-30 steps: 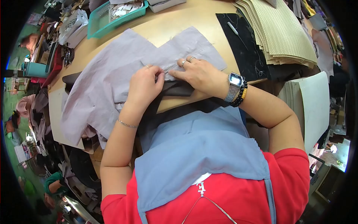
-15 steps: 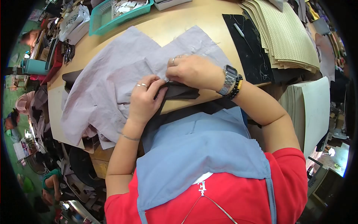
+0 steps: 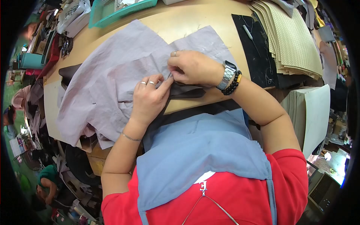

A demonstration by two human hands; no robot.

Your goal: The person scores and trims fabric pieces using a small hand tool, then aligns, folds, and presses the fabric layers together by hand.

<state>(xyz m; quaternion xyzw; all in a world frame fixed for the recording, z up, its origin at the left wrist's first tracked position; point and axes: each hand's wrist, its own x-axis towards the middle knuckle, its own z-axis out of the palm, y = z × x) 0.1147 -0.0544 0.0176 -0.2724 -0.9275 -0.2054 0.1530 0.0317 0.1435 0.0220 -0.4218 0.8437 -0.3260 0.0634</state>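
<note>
A pale lilac-grey fabric (image 3: 90, 82) lies in loose folds over the table. Dark fabric (image 3: 187, 92) shows along its near edge, under my hands. My left hand (image 3: 150, 96) pinches the edge of the lilac fabric between thumb and forefinger. Against those fingertips, my right hand (image 3: 197, 67) is closed in a pinch on the same edge, where a small fold stands up. Whether anything tiny sits between the fingertips is hidden.
On a black sheet (image 3: 258, 62) to the right lies a white-handled pointed tool (image 3: 248, 32) with loose threads. Beyond it are stacked woven-pattern cream sheets (image 3: 290, 41). A teal basket (image 3: 125, 15) stands at the back. A co-worker (image 3: 48, 183) is at the lower left.
My left fingers have shifted slightly, with the forefinger and thumb now pressed together. The fabric edge is raised in a small fold between my hands. The camera view has moved a little.
</note>
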